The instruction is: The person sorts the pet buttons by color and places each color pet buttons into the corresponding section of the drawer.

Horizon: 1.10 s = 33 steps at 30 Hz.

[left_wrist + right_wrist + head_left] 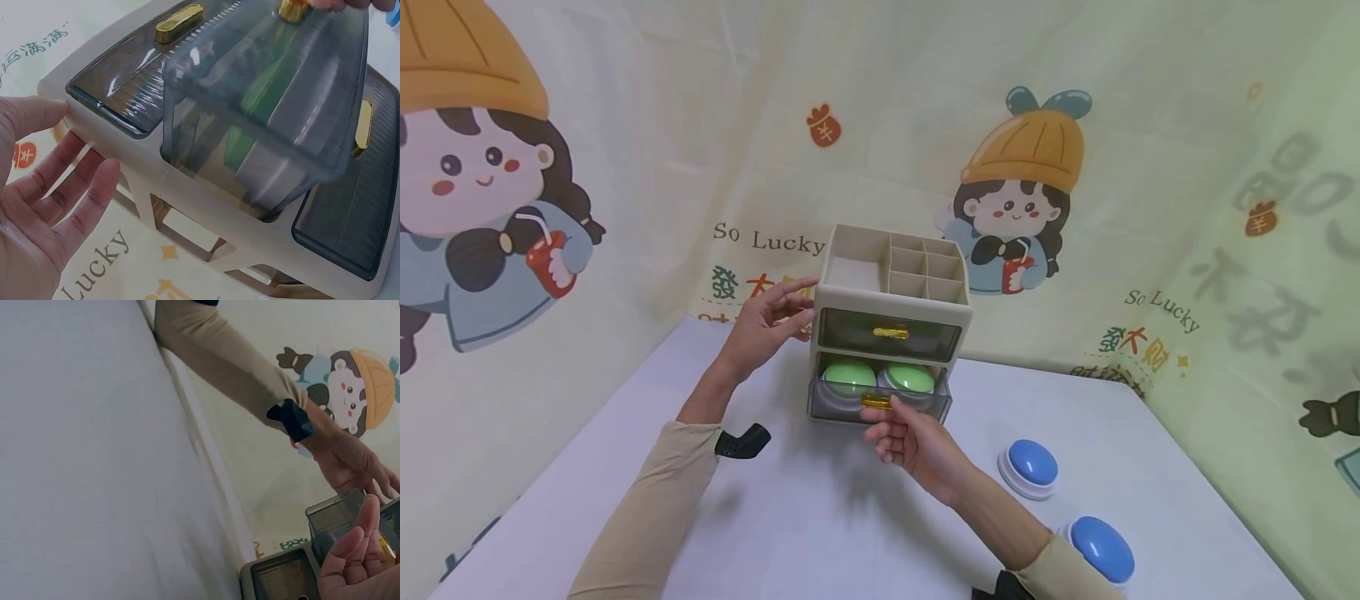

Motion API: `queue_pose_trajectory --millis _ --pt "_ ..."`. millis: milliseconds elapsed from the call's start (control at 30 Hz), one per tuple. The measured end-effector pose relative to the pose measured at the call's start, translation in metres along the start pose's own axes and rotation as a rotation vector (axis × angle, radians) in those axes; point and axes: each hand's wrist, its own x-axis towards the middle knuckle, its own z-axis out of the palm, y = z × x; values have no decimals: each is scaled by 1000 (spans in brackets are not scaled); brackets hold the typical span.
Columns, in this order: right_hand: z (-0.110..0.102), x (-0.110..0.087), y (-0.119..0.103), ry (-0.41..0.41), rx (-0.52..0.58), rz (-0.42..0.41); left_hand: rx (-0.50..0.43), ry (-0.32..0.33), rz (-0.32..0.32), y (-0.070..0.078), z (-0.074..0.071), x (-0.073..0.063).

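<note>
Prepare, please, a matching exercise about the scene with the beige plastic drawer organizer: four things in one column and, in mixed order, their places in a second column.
Things
1. Two round buttons with green tops
2. Two round buttons with blue tops
3. The person's left hand
4. The person's right hand

Places
A. At the gold-coloured handle of the pulled-out, transparent grey drawer
B. On the white tabletop
C. At the side of the beige plastic drawer organizer
D. Inside the pulled-out drawer

Right pairs: 1-D, 2-B, 3-C, 4-A
</note>
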Motion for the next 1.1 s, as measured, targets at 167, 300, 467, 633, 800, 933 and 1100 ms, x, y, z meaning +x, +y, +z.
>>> queue_pose_trajectory --millis 167,300,467,633,800,933,1100 --pt "-2 8 1 37 6 3 3 0 -8 -1 1 -1" --pt "-5 14 1 76 6 5 6 5 -11 0 1 -1" --pt "-9 23 0 118 3 -1 9 4 -13 0 2 -1" --pt "-12 34 -2 123 -31 -19 13 7 -9 0 2 0" --pt "-14 42 -3 142 -53 -27 6 8 -3 0 1 0" --pt "-16 46 -5 157 -57 -25 4 9 -6 0 1 0" --pt "-19 48 -5 153 -36 -17 9 11 -10 -1 1 0"
